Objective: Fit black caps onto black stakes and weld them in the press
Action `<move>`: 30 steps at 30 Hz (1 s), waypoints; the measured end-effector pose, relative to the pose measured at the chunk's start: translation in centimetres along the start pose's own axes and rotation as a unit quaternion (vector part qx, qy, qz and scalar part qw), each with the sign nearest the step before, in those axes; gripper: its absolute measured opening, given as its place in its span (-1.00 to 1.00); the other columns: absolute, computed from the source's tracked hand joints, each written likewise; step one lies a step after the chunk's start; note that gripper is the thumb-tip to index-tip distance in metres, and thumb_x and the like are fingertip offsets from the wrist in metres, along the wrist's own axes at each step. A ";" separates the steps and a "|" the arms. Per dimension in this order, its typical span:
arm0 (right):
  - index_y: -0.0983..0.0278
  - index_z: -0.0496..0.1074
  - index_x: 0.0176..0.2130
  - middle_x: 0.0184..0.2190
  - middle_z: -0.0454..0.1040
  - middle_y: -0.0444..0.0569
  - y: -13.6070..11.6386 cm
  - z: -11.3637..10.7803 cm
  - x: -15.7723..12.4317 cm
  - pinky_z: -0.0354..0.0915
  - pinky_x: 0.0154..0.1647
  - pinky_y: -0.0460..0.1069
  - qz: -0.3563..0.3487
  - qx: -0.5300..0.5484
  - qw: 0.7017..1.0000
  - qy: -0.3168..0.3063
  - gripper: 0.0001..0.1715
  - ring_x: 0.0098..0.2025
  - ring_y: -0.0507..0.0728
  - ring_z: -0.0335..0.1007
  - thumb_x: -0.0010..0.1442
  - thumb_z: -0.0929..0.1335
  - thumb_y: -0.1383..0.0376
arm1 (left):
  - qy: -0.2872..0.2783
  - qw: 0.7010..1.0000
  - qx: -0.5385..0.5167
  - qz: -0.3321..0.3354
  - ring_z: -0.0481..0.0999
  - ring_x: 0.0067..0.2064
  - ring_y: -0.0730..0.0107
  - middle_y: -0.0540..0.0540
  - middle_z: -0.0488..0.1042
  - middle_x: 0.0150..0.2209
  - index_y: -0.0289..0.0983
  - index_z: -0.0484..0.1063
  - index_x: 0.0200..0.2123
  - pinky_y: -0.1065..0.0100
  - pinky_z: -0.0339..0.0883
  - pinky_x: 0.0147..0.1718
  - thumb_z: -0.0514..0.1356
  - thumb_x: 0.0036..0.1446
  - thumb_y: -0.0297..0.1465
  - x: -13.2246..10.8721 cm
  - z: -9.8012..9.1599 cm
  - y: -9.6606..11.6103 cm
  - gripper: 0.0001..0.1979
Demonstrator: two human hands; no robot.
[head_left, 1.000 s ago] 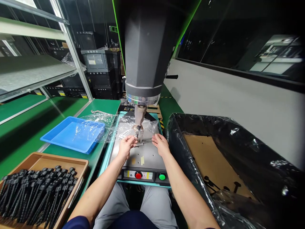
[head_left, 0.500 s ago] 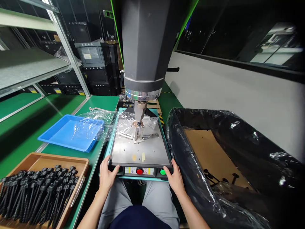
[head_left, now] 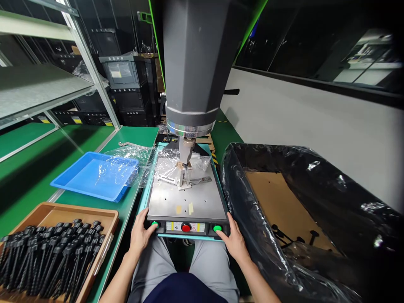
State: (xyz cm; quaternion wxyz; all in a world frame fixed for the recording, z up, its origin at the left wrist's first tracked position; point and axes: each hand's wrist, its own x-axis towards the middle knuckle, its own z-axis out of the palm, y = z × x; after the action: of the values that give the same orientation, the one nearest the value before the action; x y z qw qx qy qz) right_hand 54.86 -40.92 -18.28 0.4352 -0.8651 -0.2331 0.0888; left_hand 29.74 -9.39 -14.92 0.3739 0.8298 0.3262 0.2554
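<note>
My left hand (head_left: 140,233) rests at the front left corner of the press base (head_left: 214,206), its thumb at the left green button (head_left: 154,224). At the opposite corner, my right hand (head_left: 236,242) has its fingers along the side and its thumb at the lower edge of the right green button (head_left: 217,228). Neither hand grasps anything. Between them is a red button (head_left: 186,227). The grey press head (head_left: 195,63) stands above the metal plate, its tool (head_left: 187,149) down at the small upright fixture (head_left: 183,176). Whatever sits in the fixture is mostly hidden.
To the left, a brown tray (head_left: 109,212) holds many black, long-stemmed parts (head_left: 50,256). Behind it lies a blue tray (head_left: 85,179) with clear plastic film (head_left: 120,166). A black-lined bin (head_left: 252,219) on the right contains cardboard and several black parts.
The press head and its tool have come down slightly toward the fixture. Both thumbs have shifted a little lower, showing more of the left green button. The trays and bin stay the same.
</note>
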 end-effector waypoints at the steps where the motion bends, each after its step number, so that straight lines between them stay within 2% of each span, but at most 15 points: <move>1: 0.17 -0.03 0.35 0.27 0.16 0.12 -0.2 -0.1 0.0 0.07 0.30 0.21 0.002 0.004 1.000 -0.010 -0.05 0.32 0.31 0.08 0.08 0.32 0.04 | -0.003 1.000 -0.003 -0.003 0.27 0.25 0.06 -0.21 0.28 0.22 -0.14 0.21 0.23 0.01 0.12 0.24 0.25 0.08 -0.17 0.0 0.0 0.0 -0.35; 6: 0.22 -0.11 0.38 0.32 0.07 0.16 -0.9 -0.4 -0.1 0.03 0.32 0.20 0.024 0.004 0.999 -0.031 0.05 0.35 0.29 0.02 0.05 0.34 0.02 | -0.010 0.999 -0.016 -0.029 0.28 0.26 0.03 -0.22 0.30 0.22 -0.17 0.22 0.23 0.02 0.17 0.21 0.26 0.05 -0.14 -0.2 -0.2 0.4 -0.31; 13: 0.28 -0.11 0.38 0.34 0.04 0.19 -1.0 -0.1 -0.2 0.01 0.33 0.19 0.029 0.017 0.999 -0.030 0.06 0.37 0.29 -0.04 0.07 0.31 -0.03 | 0.000 0.998 -0.020 -0.053 0.32 0.23 0.01 -0.24 0.33 0.21 -0.20 0.26 0.22 0.04 0.27 0.14 0.26 0.04 -0.14 -0.2 0.0 0.4 -0.32; 16: 0.25 -0.11 0.38 0.36 0.01 0.16 -0.6 -0.1 -0.2 0.00 0.33 0.20 0.032 0.031 0.999 -0.028 0.05 0.38 0.28 -0.06 0.09 0.32 -0.04 | 0.022 0.998 -0.021 -0.060 0.36 0.20 0.00 -0.25 0.36 0.18 -0.23 0.31 0.17 0.03 0.32 0.09 0.25 0.05 -0.12 0.1 -0.4 1.3 -0.37; 19: 0.23 0.06 0.33 0.30 0.16 0.16 -0.2 -0.4 0.2 0.12 0.27 0.24 0.030 0.067 0.997 -0.014 -0.02 0.31 0.33 0.10 0.07 0.35 -0.07 | 0.080 0.996 -0.026 -0.029 0.39 0.16 0.03 -0.25 0.39 0.14 -0.23 0.40 0.08 0.03 0.31 0.10 0.24 0.08 -0.14 0.7 -0.9 3.4 -0.48; 21: 0.27 0.27 0.20 0.18 0.31 0.21 -0.8 -0.7 0.6 0.28 0.14 0.26 0.040 0.081 0.995 0.027 -0.14 0.17 0.38 0.31 0.05 0.36 -0.11 | 0.081 0.995 -0.062 -0.009 0.43 0.12 0.07 -0.23 0.42 0.11 -0.23 0.43 0.04 0.06 0.32 0.09 0.22 0.11 -0.16 1.4 -0.9 5.3 -0.55; 23: 0.31 0.42 0.04 0.06 0.41 0.24 -2.4 -0.9 1.1 0.37 0.02 0.25 0.033 0.085 0.991 0.097 -0.28 0.01 0.37 0.43 0.07 0.35 -0.13 | 0.043 0.991 -0.126 -0.008 0.48 0.07 0.10 -0.23 0.46 0.07 -0.23 0.46 0.00 0.10 0.36 0.05 0.22 0.13 -0.17 2.5 -0.6 7.2 -0.59; 25: 0.31 0.46 -0.06 -0.03 0.46 0.23 -5.0 -0.7 1.7 0.40 -0.03 0.21 -0.010 0.097 0.985 0.145 -0.40 -0.08 0.32 0.48 0.13 0.34 -0.09 | 0.001 0.981 -0.194 -0.021 0.50 0.03 0.11 -0.24 0.50 0.01 -0.26 0.48 -0.04 0.12 0.38 0.02 0.24 0.11 -0.16 3.9 0.2 9.0 -0.60; 26: 0.30 0.46 -0.08 -0.08 0.49 0.20 -6.6 -0.5 2.0 0.41 -0.05 0.19 -0.036 0.113 0.983 0.142 -0.46 -0.12 0.28 0.49 0.16 0.34 -0.05 | -0.016 0.974 -0.223 -0.027 0.51 0.03 0.11 -0.25 0.52 -0.01 -0.27 0.48 -0.06 0.12 0.38 0.01 0.25 0.10 -0.16 4.7 0.7 9.8 -0.60; 30: 0.31 0.46 -0.06 -0.22 0.56 0.13 -12.7 2.0 3.4 0.45 -0.14 0.11 -0.098 0.189 0.977 0.029 -0.54 -0.19 0.22 0.52 0.21 0.33 0.03 | -0.072 0.954 -0.290 -0.030 0.51 0.01 0.12 -0.25 0.55 -0.04 -0.28 0.50 -0.08 0.11 0.32 0.05 0.26 0.09 -0.15 8.1 2.5 12.4 -0.60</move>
State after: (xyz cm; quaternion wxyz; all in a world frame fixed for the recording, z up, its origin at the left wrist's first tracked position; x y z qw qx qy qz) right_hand 52.98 -31.40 -9.21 0.6042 -0.7422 -0.2832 0.0626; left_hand 41.01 -10.89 -5.18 0.6286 0.6915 0.2353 0.2671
